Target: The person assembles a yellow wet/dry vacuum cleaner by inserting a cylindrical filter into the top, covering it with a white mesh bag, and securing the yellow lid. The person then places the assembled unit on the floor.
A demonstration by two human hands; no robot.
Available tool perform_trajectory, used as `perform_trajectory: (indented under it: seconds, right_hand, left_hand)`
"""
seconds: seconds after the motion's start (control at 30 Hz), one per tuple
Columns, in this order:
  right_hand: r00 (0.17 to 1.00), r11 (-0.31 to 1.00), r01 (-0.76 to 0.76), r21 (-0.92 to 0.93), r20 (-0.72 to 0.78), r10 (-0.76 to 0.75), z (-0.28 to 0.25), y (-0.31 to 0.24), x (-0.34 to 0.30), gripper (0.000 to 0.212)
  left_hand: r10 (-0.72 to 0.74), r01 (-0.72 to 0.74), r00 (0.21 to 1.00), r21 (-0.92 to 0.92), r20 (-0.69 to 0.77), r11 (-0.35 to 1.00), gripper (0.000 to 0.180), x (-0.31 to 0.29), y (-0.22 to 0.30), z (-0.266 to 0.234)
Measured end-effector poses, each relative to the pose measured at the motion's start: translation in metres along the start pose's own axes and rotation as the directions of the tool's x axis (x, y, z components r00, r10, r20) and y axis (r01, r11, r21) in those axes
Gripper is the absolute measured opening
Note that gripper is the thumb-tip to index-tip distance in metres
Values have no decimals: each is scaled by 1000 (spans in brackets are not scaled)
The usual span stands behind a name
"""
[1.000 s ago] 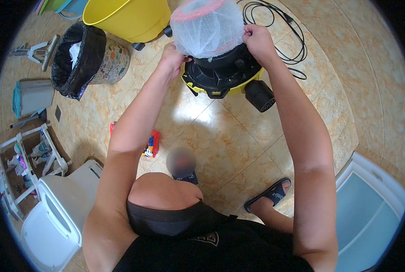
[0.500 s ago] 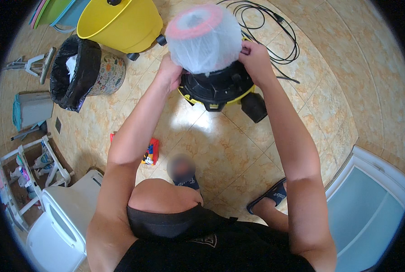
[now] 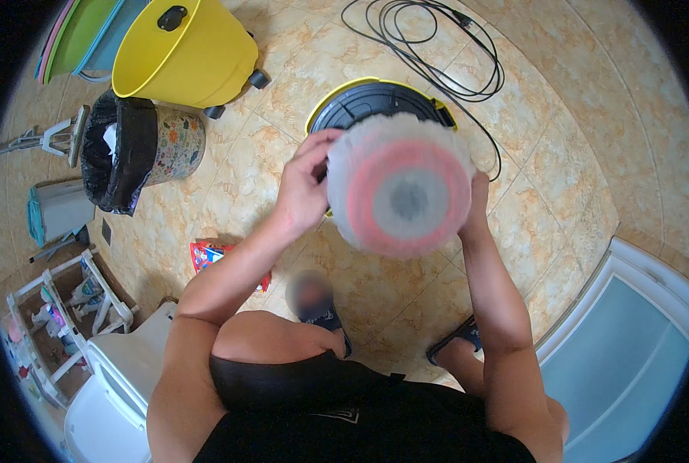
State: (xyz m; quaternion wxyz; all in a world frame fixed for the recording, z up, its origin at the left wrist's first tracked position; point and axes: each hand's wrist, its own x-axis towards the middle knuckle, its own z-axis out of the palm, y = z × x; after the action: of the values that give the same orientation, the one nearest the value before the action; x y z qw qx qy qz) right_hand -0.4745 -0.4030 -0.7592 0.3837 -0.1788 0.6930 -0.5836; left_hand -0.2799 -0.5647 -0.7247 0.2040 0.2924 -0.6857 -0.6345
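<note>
Between my two hands is a round vacuum cleaner filter (image 3: pixel 410 158) in a thin white cloth cover, a pink ring showing through its end, which faces up toward me. My left hand (image 3: pixel 306 181) grips its left side, thumb and fingers curled at the edge. On the other side my right hand (image 3: pixel 477 204) holds it, with most fingers hidden behind the cover. Beyond and partly beneath it is the black vacuum cleaner head (image 3: pixel 375 100) with a yellow rim. Whether the filter still joins the head is hidden.
A black cord (image 3: pixel 437 65) lies coiled at the far right. Far left stand a yellow vacuum tub (image 3: pixel 190 62) on casters and a bag-lined bin (image 3: pixel 181 143). A red packet (image 3: pixel 209 253) lies by my left forearm, near a white toilet (image 3: pixel 124 370). A glazed white-framed panel (image 3: pixel 607 347) is at right.
The covered filter has come nearer and right, turning its ringed end up toward me. Both hands have moved nearer with it. More of the vacuum head's far rim shows behind.
</note>
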Motion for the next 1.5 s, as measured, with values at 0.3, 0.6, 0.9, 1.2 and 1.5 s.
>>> perform_trajectory:
  seconds: [0.3,0.6,0.9,1.2,1.5]
  right_hand:
    - [860,913,403,-54,362,-359,-8,18,-26,29]
    - [747,752,583,-307,567,-347,12,-25,-34,25]
    - [793,770,499,-397,567,-222,51,-72,-3,18]
    - [728,693,497,-521,685,-7,70,-94,-1,15]
    - [767,709,560,-429,592,-248,64,-85,-11,20]
  left_hand:
    - [-136,146,981,-67,137,987,28,-31,-18,-37]
    - [-200,128,953,295,227,947,10,-44,9,-64]
    - [-219,115,923,315,318,942,7,-22,10,-63]
    - [-149,52,918,261,368,964,7,-12,11,-60]
    - [-68,-77,847,250,526,965,9,13,19,-51]
